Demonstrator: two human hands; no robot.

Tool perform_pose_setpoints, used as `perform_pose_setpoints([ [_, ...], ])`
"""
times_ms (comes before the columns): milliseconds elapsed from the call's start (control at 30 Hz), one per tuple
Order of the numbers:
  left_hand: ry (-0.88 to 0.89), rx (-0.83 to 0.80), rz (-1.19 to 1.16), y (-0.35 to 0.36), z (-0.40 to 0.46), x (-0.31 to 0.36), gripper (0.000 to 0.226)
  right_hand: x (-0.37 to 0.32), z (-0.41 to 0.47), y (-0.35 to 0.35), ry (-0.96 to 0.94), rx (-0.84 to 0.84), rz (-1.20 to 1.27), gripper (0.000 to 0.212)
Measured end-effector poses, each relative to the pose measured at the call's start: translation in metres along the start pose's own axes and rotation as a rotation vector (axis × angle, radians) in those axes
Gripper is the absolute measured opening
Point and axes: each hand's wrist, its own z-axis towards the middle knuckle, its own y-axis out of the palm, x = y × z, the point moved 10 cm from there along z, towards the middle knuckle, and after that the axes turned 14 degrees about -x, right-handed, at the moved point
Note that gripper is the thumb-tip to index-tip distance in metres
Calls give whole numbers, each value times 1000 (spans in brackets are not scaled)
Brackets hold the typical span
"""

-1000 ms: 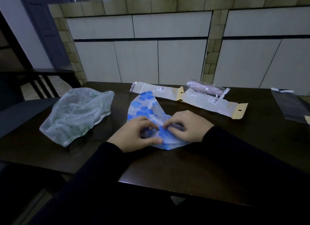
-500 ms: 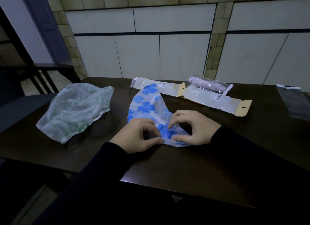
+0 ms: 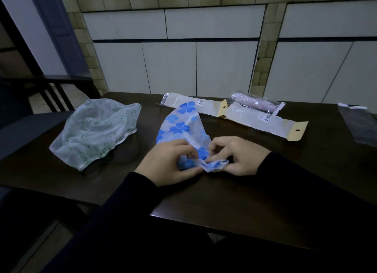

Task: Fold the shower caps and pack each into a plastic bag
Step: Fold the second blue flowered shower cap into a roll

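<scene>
While barcode labels (image 3: 266, 117) unreadable, hands (image 3: 169, 162) pinch cap (image 3: 183, 128).

I can read no words from here. Two white barcode stickers show, one on each flat plastic bag (image 3: 191, 105) (image 3: 263, 120), but their digits are too small.

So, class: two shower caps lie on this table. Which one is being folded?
The blue-flowered cap, pinched by the left hand and right hand; the green-flowered cap lies untouched to its left.
</scene>
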Motion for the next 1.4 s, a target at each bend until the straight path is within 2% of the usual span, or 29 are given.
perform_pose_setpoints([
  [167,-4,-58,-184,6,-3,-14,16,-12,-6,11,-27,-33,22,54],
  [233,-35,-71,-225,5,-4,-20,15,-13,-6,11,0,-16,10,55],
  [400,-83,-82,-111,9,-6,-13,22,-11,-6,-1,21,97,7,42],
  [500,-187,-113,-202,15,-4,-28,26,-5,-8,-7,61,178,4,56],
  [567,-307,-193,-291,20,-2,-41,25,0,-7,-7,109,210,13,59],
  [633,-388,-270,-295,23,0,-46,23,5,-6,-5,168,209,50,52],
  [767,-402,-347,-278,29,3,-44,13,16,-11,-6,253,227,203,41],
  [900,-436,-367,-355,29,-1,-49,14,9,-15,-16,272,270,111,37],
  [1033,-458,-378,-301,28,2,-46,13,8,-13,-12,294,238,12,37],
  [1200,-357,-287,-271,23,3,-33,12,7,-15,-11,343,297,-31,30],
  [1300,-316,-197,-224,17,1,-29,10,-8,-18,-17,269,350,-51,18],
  [1400,-251,-161,-170,15,1,-25,3,-20,-13,-16,234,302,-170,10],
])
